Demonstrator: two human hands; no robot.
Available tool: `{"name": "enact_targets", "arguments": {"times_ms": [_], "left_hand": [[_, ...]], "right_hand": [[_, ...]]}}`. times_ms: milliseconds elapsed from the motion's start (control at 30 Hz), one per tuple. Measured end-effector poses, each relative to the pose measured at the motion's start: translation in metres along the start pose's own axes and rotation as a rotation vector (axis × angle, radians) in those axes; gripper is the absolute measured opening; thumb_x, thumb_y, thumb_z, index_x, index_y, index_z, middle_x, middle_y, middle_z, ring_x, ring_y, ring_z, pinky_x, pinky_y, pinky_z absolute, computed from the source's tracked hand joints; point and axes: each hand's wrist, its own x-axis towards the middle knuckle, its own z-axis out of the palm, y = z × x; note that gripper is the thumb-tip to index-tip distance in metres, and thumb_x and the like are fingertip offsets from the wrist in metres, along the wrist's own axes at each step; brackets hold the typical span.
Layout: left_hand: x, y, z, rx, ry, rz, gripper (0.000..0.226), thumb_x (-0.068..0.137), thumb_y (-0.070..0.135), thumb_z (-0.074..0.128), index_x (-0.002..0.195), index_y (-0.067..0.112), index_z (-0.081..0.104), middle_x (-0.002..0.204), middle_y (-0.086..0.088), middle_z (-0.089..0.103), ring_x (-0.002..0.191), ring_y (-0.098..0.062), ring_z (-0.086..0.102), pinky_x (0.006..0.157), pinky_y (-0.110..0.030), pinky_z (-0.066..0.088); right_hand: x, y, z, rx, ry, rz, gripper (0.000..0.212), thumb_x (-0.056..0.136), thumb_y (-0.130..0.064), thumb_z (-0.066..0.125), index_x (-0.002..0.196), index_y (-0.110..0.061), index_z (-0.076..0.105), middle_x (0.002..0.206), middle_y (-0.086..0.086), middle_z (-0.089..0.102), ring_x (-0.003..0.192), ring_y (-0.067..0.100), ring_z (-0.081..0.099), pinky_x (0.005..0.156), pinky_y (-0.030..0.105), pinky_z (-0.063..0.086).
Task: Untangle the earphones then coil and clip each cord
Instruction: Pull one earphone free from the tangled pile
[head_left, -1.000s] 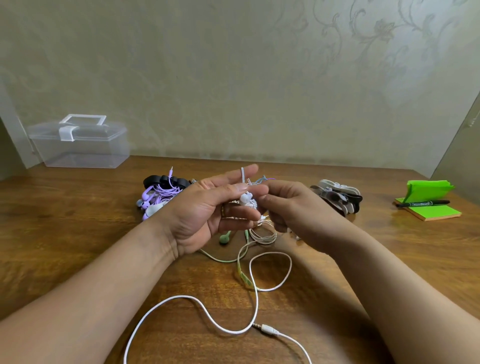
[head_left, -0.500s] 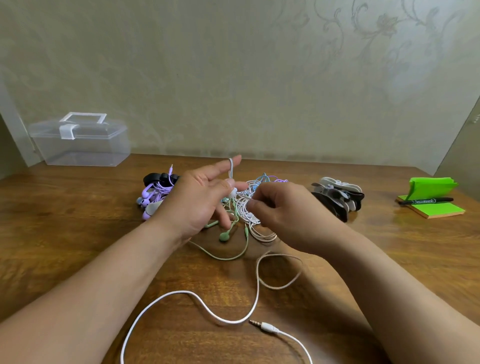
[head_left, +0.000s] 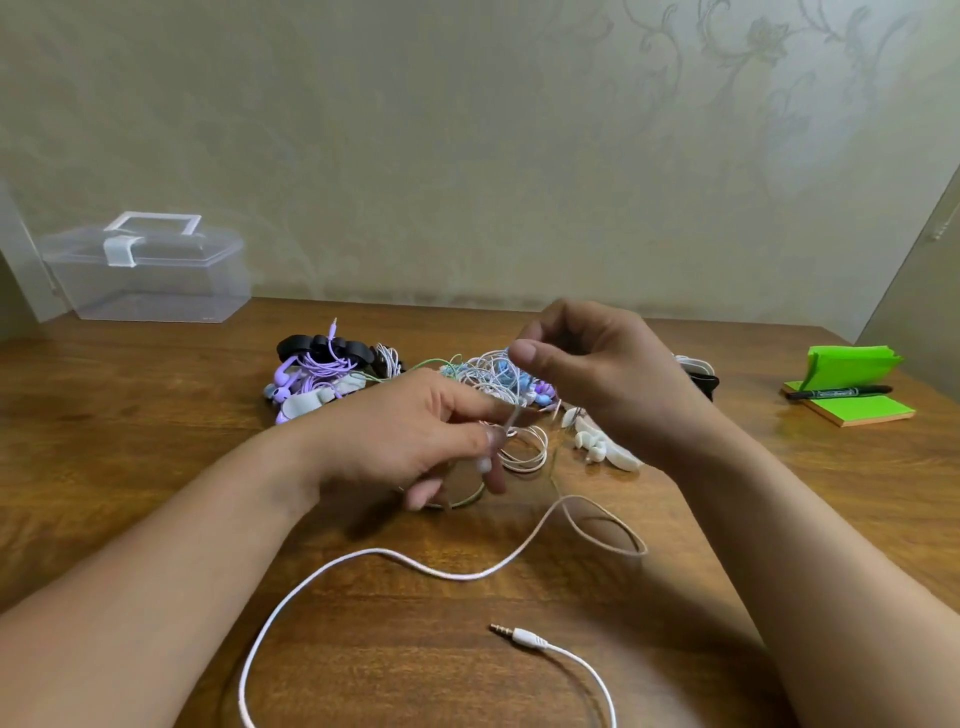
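Note:
My left hand (head_left: 410, 441) is low over the table, its fingers curled round a white earphone cord, with a white earbud (head_left: 484, 464) showing between them. My right hand (head_left: 602, 374) is raised just right of it, thumb and fingers pinched on a thin blurred strand of the same white cord (head_left: 457, 574). That cord trails toward me across the wood and ends in a jack plug (head_left: 519, 635). Behind the hands lies a tangle of white, blue and green earphones (head_left: 493, 376). A green cord (head_left: 465, 501) peeks out under my left hand.
Purple earphones with black clips (head_left: 322, 361) lie at the back left. White clips (head_left: 602, 447) sit under my right wrist, more clips (head_left: 701, 371) behind it. A clear lidded box (head_left: 145, 275) stands far left. Green sticky notes (head_left: 862, 410) with a marker (head_left: 836, 392) lie far right.
My right hand has lifted up and to the right, drawing the strand out. My left hand has dropped and closed round the cord and earbud. The loose cord on the table has shifted right.

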Motion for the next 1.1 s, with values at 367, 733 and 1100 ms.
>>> {"name": "enact_targets", "arguments": {"times_ms": [367,733,1100], "left_hand": [[0.007,-0.001,-0.007,-0.553,0.114,0.208,0.041,0.099,0.02,0.055,0.137,0.029,0.066,0.119,-0.01,0.074,0.033,-0.004,0.038,0.064,-0.027,0.058],[0.019,-0.021,-0.008,0.18,0.512,0.175,0.047,0.105,0.025,0.059,0.146,0.045,0.052,0.099,0.016,0.078,0.079,0.007,0.062,0.07,-0.031,0.055],[0.003,-0.003,-0.011,0.135,0.096,0.035,0.028,0.104,0.019,0.061,0.128,0.03,0.071,0.099,-0.01,0.077,0.078,-0.021,0.07,0.071,-0.045,0.06]], "right_hand": [[0.0,0.011,0.031,0.638,-0.209,0.31,0.022,0.102,-0.031,0.057,0.095,-0.011,0.062,0.064,-0.004,0.044,0.053,0.007,0.026,0.05,0.022,0.018],[-0.006,-0.006,0.032,-0.563,-0.12,0.118,0.019,0.105,-0.032,0.058,0.099,-0.018,0.069,0.078,-0.003,0.068,0.063,0.007,0.056,0.058,0.026,0.039],[-0.004,-0.007,0.012,-0.148,0.0,-0.06,0.006,0.095,-0.014,0.075,0.099,-0.016,0.072,0.089,-0.004,0.075,0.081,0.009,0.07,0.073,0.026,0.055]]}}
